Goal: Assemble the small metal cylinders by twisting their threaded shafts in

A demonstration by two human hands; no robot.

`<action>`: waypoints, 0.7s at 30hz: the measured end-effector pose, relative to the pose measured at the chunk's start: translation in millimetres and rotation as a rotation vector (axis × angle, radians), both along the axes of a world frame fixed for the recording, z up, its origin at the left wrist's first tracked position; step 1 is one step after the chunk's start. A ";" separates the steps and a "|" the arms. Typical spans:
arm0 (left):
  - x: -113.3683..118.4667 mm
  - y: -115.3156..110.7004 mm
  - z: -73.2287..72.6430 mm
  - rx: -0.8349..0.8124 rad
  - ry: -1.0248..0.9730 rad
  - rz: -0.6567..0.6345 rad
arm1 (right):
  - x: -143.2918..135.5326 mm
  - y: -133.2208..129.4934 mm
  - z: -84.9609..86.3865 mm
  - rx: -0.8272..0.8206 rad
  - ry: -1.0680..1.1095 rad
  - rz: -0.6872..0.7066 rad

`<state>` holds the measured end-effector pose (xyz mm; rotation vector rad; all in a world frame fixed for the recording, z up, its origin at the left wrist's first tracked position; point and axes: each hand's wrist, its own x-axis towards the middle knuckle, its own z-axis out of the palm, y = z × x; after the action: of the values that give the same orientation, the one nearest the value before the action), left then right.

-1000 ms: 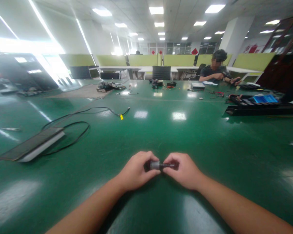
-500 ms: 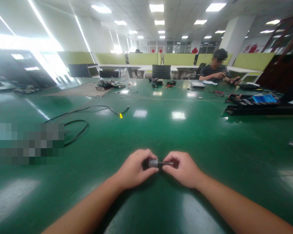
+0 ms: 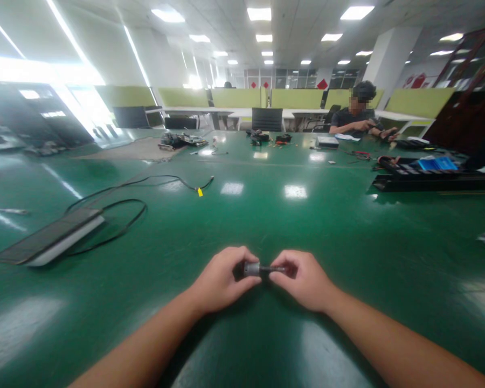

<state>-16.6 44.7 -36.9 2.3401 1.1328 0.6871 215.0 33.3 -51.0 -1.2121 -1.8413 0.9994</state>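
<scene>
Near the front middle of the green table (image 3: 242,221), my left hand (image 3: 226,280) is closed on a short silver cylinder (image 3: 251,269), thumb below and fingers above. It looks like a small motor, though the palm hides its left end. A thin dark rod (image 3: 265,270) runs in line from the cylinder's right side. My right hand (image 3: 305,280) pinches the rod between thumb and fingers, and the rod's lighter tip shows inside the grip. Whether rod and cylinder are one piece cannot be made out. Both are held level, just above or on the tabletop.
A flat dark-topped device (image 3: 48,237) with a black cable (image 3: 141,213) lies at left. A black channel-shaped tray (image 3: 432,182) stands at right, with a blue item (image 3: 438,163) behind. Electronics (image 3: 181,140) and a grey box (image 3: 326,142) lie farther back. A person (image 3: 353,118) sits at the far right.
Both hands keep their grips almost in place. The cylinder and rod have shifted very slightly left and up.
</scene>
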 end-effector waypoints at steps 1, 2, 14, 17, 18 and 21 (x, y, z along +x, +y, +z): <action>-0.5 -0.1 0.2 0.006 -0.001 0.002 | -0.2 -0.1 0.3 -0.002 0.002 -0.001; -1.0 -0.1 0.5 0.013 -0.002 0.005 | -0.4 -0.2 0.5 -0.004 0.004 -0.001; -3.9 0.5 1.4 0.025 0.001 0.016 | -1.1 -0.7 0.5 0.008 0.026 -0.030; -5.4 1.2 1.2 0.027 -0.010 0.014 | -1.1 -0.4 0.1 0.009 0.026 -0.035; -5.8 1.3 1.3 0.028 -0.013 0.013 | -1.1 -0.4 0.0 0.011 0.026 -0.034; -6.3 1.5 2.0 0.022 -0.006 0.018 | -0.9 -0.6 0.1 0.015 0.026 -0.040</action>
<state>-22.9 46.2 -34.9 2.3473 1.1504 0.7154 214.1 32.6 -50.9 -1.2166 -1.7945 0.9732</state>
